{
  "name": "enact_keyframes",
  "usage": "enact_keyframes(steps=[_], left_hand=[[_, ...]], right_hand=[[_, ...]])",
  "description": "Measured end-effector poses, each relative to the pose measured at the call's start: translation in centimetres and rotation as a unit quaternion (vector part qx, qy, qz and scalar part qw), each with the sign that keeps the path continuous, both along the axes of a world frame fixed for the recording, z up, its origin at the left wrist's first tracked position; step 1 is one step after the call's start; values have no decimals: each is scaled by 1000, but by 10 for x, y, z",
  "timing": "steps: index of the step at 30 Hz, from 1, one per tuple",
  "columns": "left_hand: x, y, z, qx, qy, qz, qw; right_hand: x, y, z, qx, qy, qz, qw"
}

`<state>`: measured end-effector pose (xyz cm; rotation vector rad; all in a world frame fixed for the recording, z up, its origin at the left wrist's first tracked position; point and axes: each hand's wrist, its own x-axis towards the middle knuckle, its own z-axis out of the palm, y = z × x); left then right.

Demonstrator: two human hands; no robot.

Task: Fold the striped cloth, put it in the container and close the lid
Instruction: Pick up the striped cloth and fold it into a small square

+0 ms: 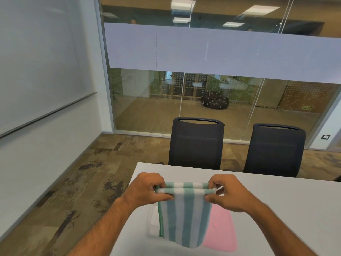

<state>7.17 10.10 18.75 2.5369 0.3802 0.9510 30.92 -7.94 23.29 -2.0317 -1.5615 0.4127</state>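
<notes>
The striped cloth [184, 215], green and white, hangs folded in the air above the white table [276, 191]. My left hand [147, 189] pinches its top left corner and my right hand [227, 193] pinches its top right corner, holding the doubled top edge taut between them. Behind the hanging cloth, a clear container [152, 222] stands on the table, mostly hidden by the cloth. A pink lid [221, 230] lies flat on the table just right of the cloth.
Two black office chairs [195, 143] [275, 148] stand at the table's far edge. The table's left edge runs close to my left forearm, with patterned carpet [77, 182] beyond. A glass wall closes the room behind the chairs.
</notes>
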Motion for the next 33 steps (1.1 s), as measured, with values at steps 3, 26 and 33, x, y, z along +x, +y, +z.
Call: enact_keyframes(steps=[3,26,33], left_hand=[[-1,0,-2,10,-19,-3,1000],[41,-24,23,-342,-325,86,878],[37,-9,24,-463,-274,171,825]], right_hand=[[0,0,-1,13,9,-4,1000],[-23,3,-49,19,537,80,839],[-33,4,-60,6,609,76,790]])
